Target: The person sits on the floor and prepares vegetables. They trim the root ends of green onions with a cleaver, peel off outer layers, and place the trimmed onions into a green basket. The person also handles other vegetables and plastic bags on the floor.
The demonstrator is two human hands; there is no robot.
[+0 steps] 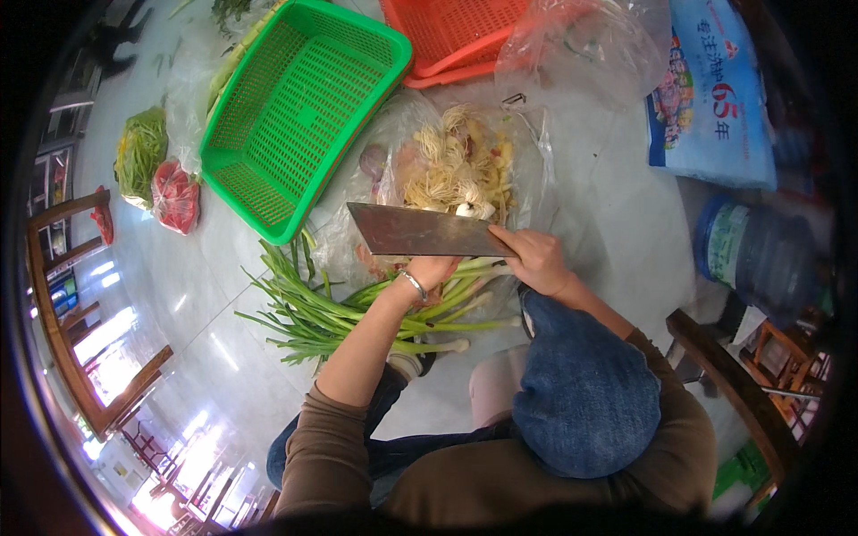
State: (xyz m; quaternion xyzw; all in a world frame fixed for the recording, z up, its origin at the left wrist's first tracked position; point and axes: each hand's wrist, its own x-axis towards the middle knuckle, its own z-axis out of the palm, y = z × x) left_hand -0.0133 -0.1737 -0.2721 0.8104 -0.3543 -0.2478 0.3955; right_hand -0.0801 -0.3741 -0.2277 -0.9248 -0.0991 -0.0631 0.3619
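Observation:
My right hand (537, 260) grips a broad metal cleaver (429, 231) at its right end. The blade lies across the view, hiding the fingers of my left hand (432, 269). What those fingers hold is hidden, though the hand is over the green onions (355, 311). These lie on the floor before me, leaves to the left and pale stem ends to the right. Beyond the blade, a clear plastic bag (536, 144) is spread under a pile of cut-off stringy roots (439, 181) and yellowish peelings (503, 181). A white bulb end (474, 209) shows just above the blade.
A green plastic basket (301, 120) stands at the upper left, with red baskets (462, 33) beyond. Bagged leafy greens (141, 154) and a bag of red food (176, 197) lie further left. On the right are a blue printed bag (717, 100) and a large water bottle (764, 258).

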